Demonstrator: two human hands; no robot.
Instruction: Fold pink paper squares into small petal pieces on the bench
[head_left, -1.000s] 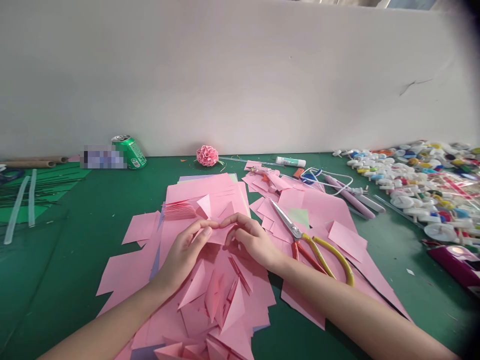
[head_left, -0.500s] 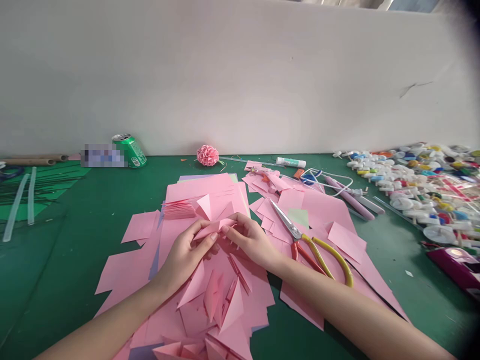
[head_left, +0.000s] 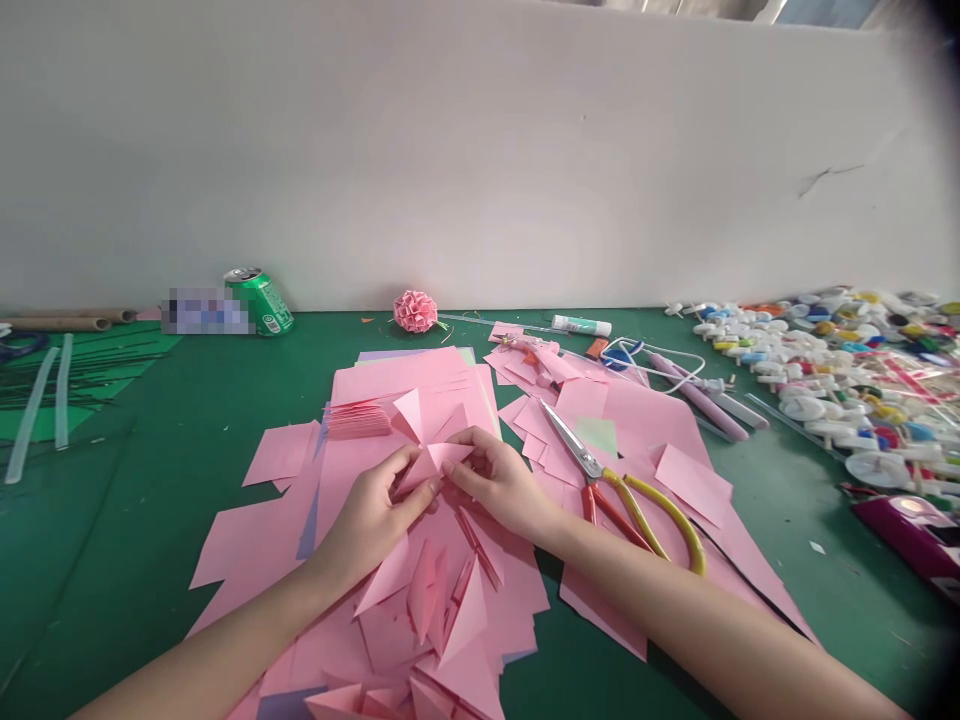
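Between my two hands is a small piece of folded pink paper [head_left: 433, 463], with a triangular flap facing me. My left hand [head_left: 388, 507] pinches its left side, thumb at the lower edge. On the right side, my right hand [head_left: 491, 476] grips it with thumb and bent fingers. Beneath my hands lie pink paper sheets [head_left: 337, 640] and several folded pink pieces [head_left: 465, 610]. Just beyond my left hand sits a stack of small pink paper squares [head_left: 360, 420]. Two more folded flaps [head_left: 409, 412] stand up past my fingertips.
Scissors with yellow handles [head_left: 592, 460] lie on pink paper to the right, over a red-handled tool [head_left: 615, 515]. A pink paper ball [head_left: 415, 311], a green can [head_left: 259, 302] and a glue stick [head_left: 582, 325] are by the wall. Plastic pieces [head_left: 840, 370] are heaped at right.
The folded paper has turned and opened between my fingers, so a triangular flap now shows where a narrow strip was. My left thumb has slid slightly right and down. All else is still.
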